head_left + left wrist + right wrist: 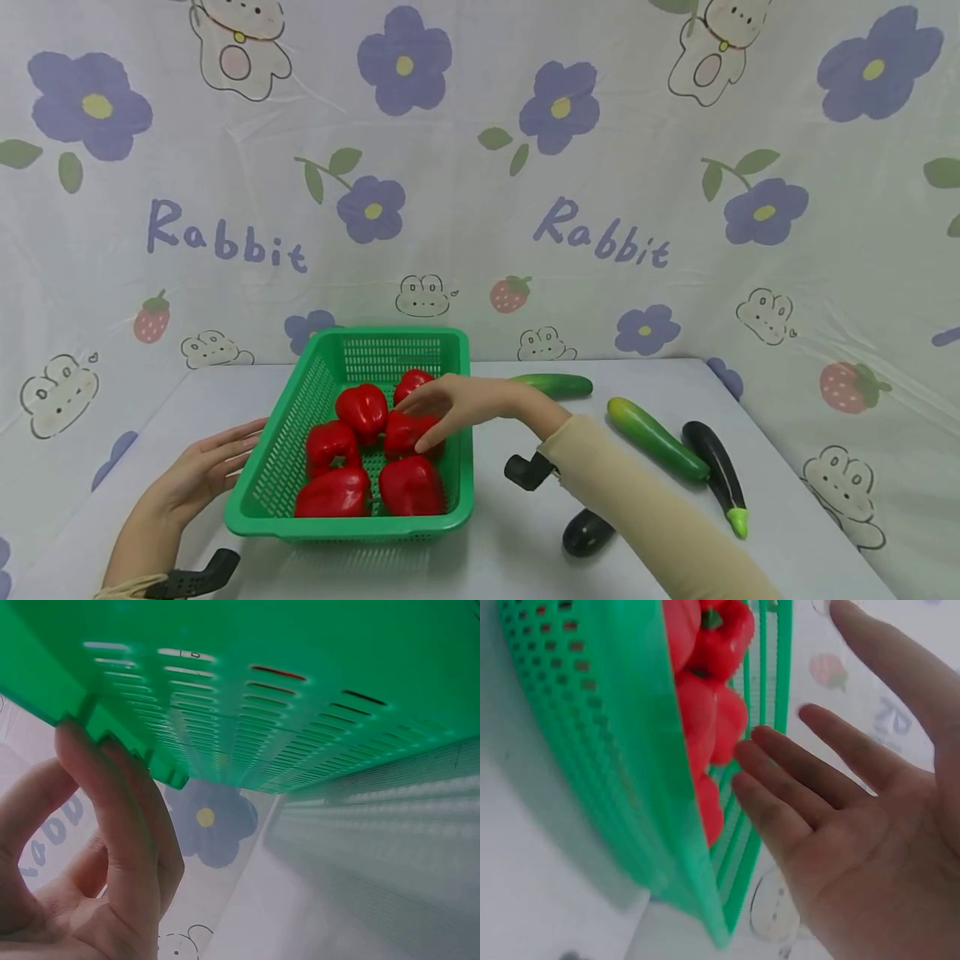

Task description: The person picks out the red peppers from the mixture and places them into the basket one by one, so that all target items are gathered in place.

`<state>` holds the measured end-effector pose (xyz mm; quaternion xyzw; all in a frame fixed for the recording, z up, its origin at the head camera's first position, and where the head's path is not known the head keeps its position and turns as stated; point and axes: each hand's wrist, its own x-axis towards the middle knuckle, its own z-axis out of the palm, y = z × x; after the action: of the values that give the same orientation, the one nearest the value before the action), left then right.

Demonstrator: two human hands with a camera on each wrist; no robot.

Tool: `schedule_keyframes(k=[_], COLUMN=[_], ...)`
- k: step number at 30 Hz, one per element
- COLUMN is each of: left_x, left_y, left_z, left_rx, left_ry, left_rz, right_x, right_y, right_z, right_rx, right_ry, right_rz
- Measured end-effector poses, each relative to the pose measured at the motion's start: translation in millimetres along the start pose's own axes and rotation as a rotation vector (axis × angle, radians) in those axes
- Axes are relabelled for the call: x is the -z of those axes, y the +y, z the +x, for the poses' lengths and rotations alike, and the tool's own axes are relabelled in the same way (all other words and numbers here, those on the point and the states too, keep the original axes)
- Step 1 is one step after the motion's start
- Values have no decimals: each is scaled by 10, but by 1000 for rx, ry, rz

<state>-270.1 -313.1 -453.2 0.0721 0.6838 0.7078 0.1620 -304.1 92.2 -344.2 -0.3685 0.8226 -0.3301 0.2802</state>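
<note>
A green plastic basket (348, 527) holds several red bell peppers (333, 493). My left hand (197, 473) is at the outside of its left wall, with the fingertips (73, 742) against the rim in the left wrist view. Over the basket's right side hovers my right hand (472, 398), its fingers spread loosely above a pepper (401, 435) at the right. In the right wrist view the palm (877, 862) is bare and nothing is gripped. Whether the right fingertips touch a pepper I cannot tell.
Right of the basket, a cucumber (558, 385) lies at the back of the white table (517, 533). Another cucumber (656, 437) rests beside a long eggplant (716, 467). A dark eggplant (587, 533) is partly hidden by the right sleeve. A patterned cloth (465, 167) hangs behind.
</note>
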Motion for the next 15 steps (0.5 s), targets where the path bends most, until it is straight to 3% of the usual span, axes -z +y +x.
schedule_keyframes(k=[8, 15], left_x=[9, 27], left_y=[18, 57], left_z=[10, 22], left_rx=[22, 19], left_ry=[29, 39], left_rz=[32, 111], right_x=[211, 346], right_y=[295, 708], right_z=[-213, -380], right_rx=[-47, -165], right_ry=[239, 452], right_rz=[70, 16])
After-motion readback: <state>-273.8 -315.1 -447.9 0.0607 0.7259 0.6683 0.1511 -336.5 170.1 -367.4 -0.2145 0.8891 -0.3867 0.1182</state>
